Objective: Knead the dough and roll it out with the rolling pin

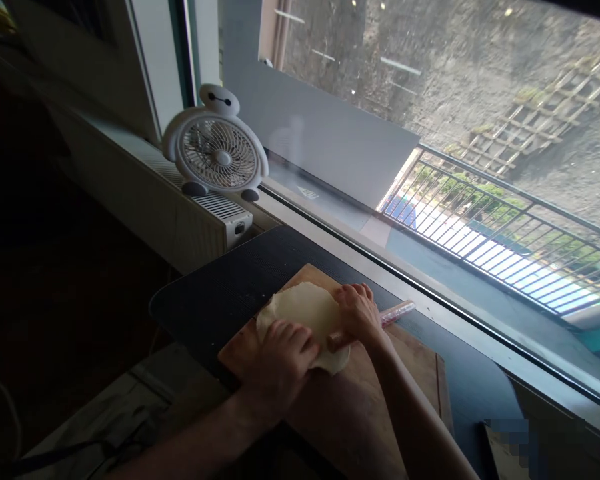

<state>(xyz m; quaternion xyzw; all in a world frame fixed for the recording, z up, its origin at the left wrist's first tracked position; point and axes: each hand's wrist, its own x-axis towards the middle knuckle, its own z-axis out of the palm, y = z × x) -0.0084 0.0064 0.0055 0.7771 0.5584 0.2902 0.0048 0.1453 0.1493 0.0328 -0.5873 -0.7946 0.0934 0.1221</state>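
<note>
A flat, pale, roughly round sheet of dough (pixel 305 303) lies on a wooden board (pixel 405 363). On the dough's near left part is my left hand (pixel 286 350), its fingers curled down against the sheet and the thumb close beside them. My right hand (pixel 357 310) is closed round a rolling pin (pixel 399 312) at the dough's right edge. The pin's wooden end (pixel 335 341) pokes out below my palm over the dough, while its far end looks shiny and reddish. My fingers hide the middle of the pin.
The board rests on a dark table (pixel 220 297) with rounded corners, beside a window sill. A white character-shaped fan (pixel 223 158) stands on a white radiator (pixel 237 223) at the back left. Outside the glass is a metal railing (pixel 480 233).
</note>
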